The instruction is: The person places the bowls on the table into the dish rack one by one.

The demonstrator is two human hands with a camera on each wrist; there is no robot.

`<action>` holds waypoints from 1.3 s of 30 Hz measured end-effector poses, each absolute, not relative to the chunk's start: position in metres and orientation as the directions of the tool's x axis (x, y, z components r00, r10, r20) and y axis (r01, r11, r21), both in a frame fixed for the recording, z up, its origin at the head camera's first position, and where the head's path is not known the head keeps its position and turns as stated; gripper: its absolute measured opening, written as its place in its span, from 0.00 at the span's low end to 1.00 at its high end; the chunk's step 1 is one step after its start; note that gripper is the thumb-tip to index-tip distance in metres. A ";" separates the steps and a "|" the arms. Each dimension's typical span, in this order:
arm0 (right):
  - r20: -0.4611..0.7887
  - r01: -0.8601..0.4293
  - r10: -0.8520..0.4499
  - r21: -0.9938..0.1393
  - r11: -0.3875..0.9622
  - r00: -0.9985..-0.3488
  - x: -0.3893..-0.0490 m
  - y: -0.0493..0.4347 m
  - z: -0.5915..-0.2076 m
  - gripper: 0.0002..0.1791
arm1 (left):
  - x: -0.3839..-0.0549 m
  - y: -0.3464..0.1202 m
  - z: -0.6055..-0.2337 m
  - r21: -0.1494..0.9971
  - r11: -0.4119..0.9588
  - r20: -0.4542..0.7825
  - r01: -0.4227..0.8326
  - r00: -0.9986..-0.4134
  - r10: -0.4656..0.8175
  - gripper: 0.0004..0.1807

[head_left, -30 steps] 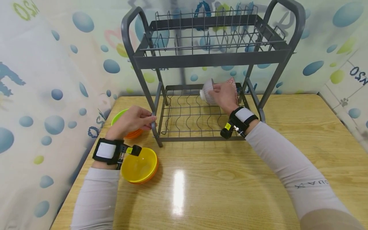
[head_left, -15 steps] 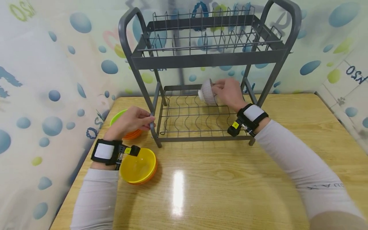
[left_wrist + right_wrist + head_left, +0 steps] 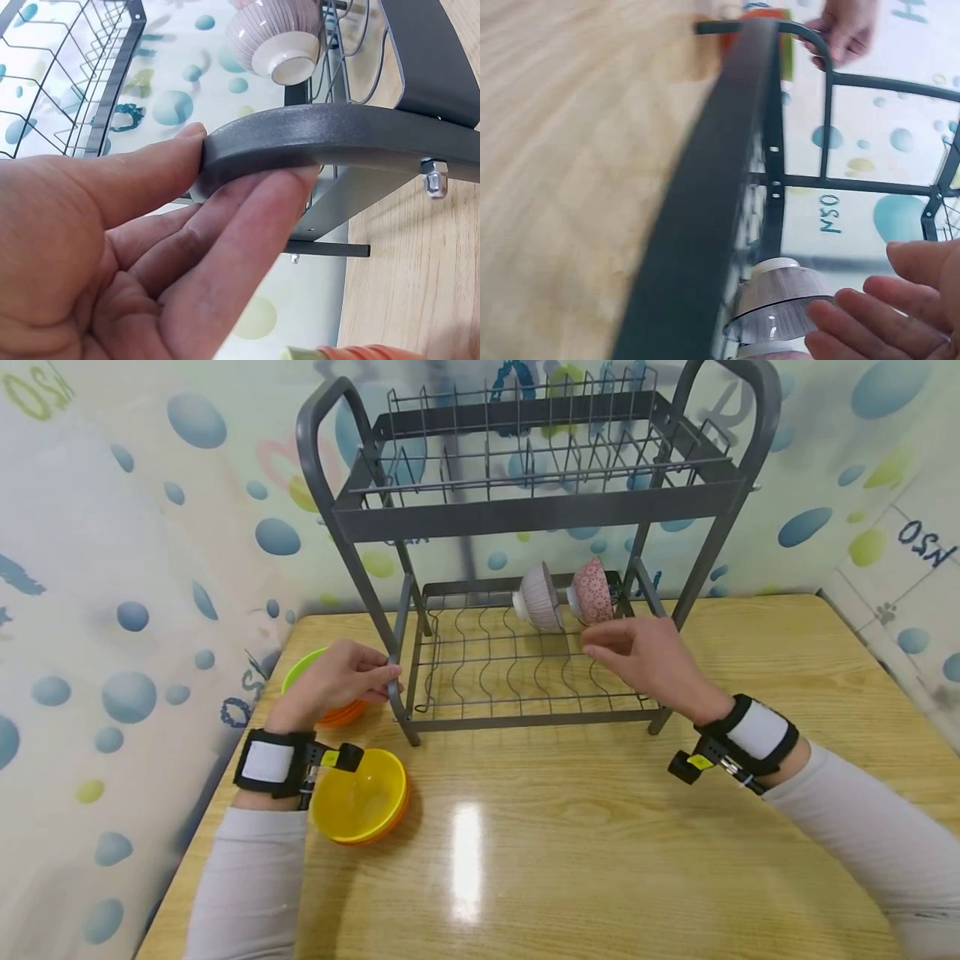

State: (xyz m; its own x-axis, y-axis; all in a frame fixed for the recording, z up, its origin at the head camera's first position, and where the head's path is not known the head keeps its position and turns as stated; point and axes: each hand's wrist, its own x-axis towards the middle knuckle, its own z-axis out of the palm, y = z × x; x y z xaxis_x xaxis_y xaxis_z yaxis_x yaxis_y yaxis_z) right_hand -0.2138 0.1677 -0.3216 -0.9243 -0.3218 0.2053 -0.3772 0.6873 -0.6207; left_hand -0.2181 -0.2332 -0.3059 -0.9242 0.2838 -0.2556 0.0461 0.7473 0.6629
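My left hand [image 3: 333, 683] pinches the lower left side bar of a grey two-tier dish rack [image 3: 536, 520]; thumb and fingers sit on either side of that bar [image 3: 300, 135] in the left wrist view. On the lower tier, a striped bowl [image 3: 538, 599] and a pink flowered bowl [image 3: 592, 593] stand on their sides at the back right, bases facing left. In front of them, my right hand [image 3: 648, 662] holds nothing, its fingers extended and apart from the striped bowl. The right wrist view shows loosely spread fingers [image 3: 877, 326] beside the striped bowl [image 3: 776, 300].
A yellow bowl [image 3: 362, 793], stacked on an orange one, sits on the wooden table [image 3: 570, 860] at front left. Behind it, a green bowl [image 3: 298, 670] and orange bowls [image 3: 342, 716] are partly hidden by my left hand. A patterned backdrop [image 3: 135, 652] borders the table.
My right hand has let go of the striped bowl and drawn back toward the front right, uncovering the pink bowl. The left hand keeps its hold on the rack.
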 end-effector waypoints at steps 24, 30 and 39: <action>0.274 -0.564 -0.511 -0.166 0.809 -0.814 -0.170 0.188 -0.371 0.06 | -0.213 -0.226 -0.308 0.609 0.792 -0.236 0.035 -0.946 0.223 0.21; 0.291 -0.588 -0.532 -0.159 0.793 -0.795 -0.172 0.186 -0.373 0.03 | -0.202 -0.226 -0.302 0.535 0.841 -0.180 0.081 -0.962 0.207 0.21; 0.284 -0.623 -0.568 -0.166 0.764 -0.773 -0.173 0.187 -0.372 0.03 | -0.167 -0.239 -0.286 0.444 0.871 -0.055 0.210 -0.964 0.261 0.19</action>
